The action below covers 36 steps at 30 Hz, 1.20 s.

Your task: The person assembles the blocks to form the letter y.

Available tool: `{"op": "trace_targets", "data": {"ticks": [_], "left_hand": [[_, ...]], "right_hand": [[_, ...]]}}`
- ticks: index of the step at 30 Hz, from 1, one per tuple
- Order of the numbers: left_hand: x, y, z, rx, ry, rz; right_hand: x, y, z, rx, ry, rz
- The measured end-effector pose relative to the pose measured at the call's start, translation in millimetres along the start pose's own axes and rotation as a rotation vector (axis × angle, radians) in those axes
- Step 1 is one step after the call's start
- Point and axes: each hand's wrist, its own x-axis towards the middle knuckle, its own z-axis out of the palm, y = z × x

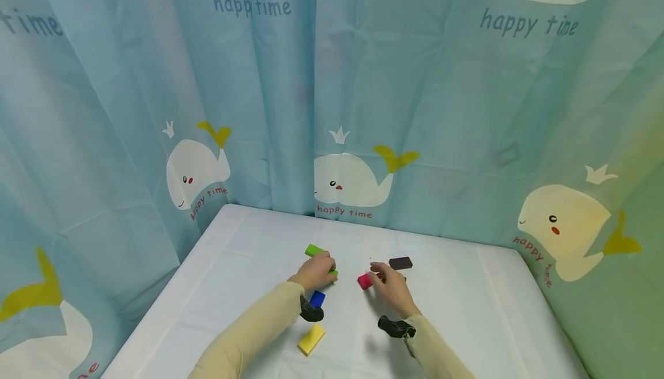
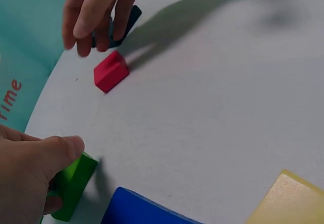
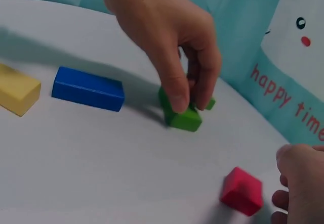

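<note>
My left hand (image 1: 314, 270) pinches a green block (image 3: 183, 119) on the white table between thumb and fingers. Another piece of green (image 1: 313, 250) shows just beyond that hand; whether it is a separate block is partly hidden. My right hand (image 1: 393, 291) hovers beside a small red block (image 1: 365, 281), its fingers loosely bent and holding nothing. In the left wrist view the red block (image 2: 111, 72) lies apart from those fingertips. A dark brown block (image 1: 400, 263) lies just beyond the right hand, which partly covers it in the left wrist view.
A blue block (image 3: 88, 89) lies nearer than the green one, partly beneath the left wrist in the head view. Closer still is a yellow block (image 1: 311, 339). A blue curtain (image 1: 363, 108) with whale prints hangs behind the table (image 1: 467, 298).
</note>
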Motion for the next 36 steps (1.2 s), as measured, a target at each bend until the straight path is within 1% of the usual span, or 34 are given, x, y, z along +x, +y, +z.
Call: {"op": "trace_targets", "data": {"ticks": [2,3,7,10,14,17,19,22,25,29,34,36], "left_hand": [[-0.3,0.0,1.7,0.012,-0.002,0.000],[-0.6,0.2,1.9,0.015,0.001,0.001],[-2.7,1.0,1.3,0.037,0.031,0.003],[-4.2,-0.3,2.1,0.029,0.060,-0.011],[-5.4,-2.5,3.7,-0.022,0.082,-0.046],[-6.1,-2.0,3.2,-0.064,0.079,-0.060],[-6.0,-1.2,2.6,-0.083,0.069,-0.062],[-4.9,-0.7,3.1,-0.093,0.058,-0.064],[-3.7,-0.7,4.6,-0.088,0.064,-0.065],[-4.1,0.0,5.4,-0.068,0.076,-0.059],[-6.1,1.8,4.4,-0.081,0.084,-0.052],[-6.7,2.9,3.6,-0.073,0.103,-0.040]], "right_hand": [[-2.1,1,5,0.019,-0.023,-0.010],[-3.3,1,6,0.012,-0.033,-0.028],[-6.2,6,10,-0.001,-0.038,-0.049],[-6.1,10,10,0.011,-0.020,-0.023],[-4.4,14,8,0.018,-0.022,-0.009],[-2.9,17,7,0.013,-0.016,-0.016],[-2.3,20,6,0.001,0.005,-0.016],[-1.6,24,3,-0.016,0.038,-0.006],[-1.5,27,2,-0.032,0.054,-0.012],[-2.2,26,6,-0.036,0.040,-0.044],[-2.1,19,16,-0.057,0.020,-0.080],[-2.1,16,20,-0.060,0.023,-0.079]]}}
